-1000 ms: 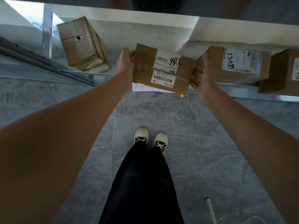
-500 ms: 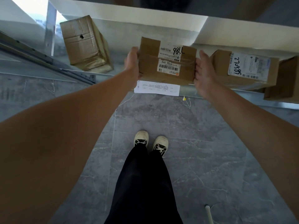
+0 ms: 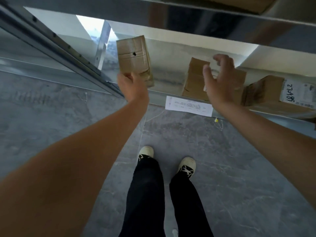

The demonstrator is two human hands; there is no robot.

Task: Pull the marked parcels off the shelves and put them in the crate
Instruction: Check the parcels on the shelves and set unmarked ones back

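On the shelf (image 3: pixel 164 93), open surface lies between the upright box with a hole (image 3: pixel 132 56) and the middle parcel (image 3: pixel 195 77), wide enough for a hand. The upper shelf (image 3: pixel 188 17) closes off room overhead. The middle parcel sits close beside the labelled parcel (image 3: pixel 273 93), with little room between them.

you're standing in a storeroom or small warehouse: metal shelves (image 3: pixel 171 98) hold taped cardboard parcels (image 3: pixel 133 57) with shipping labels (image 3: pixel 297 94), a paper slip (image 3: pixel 189 106) hangs off the shelf edge, grey stone floor (image 3: pixel 51 117) underfoot.
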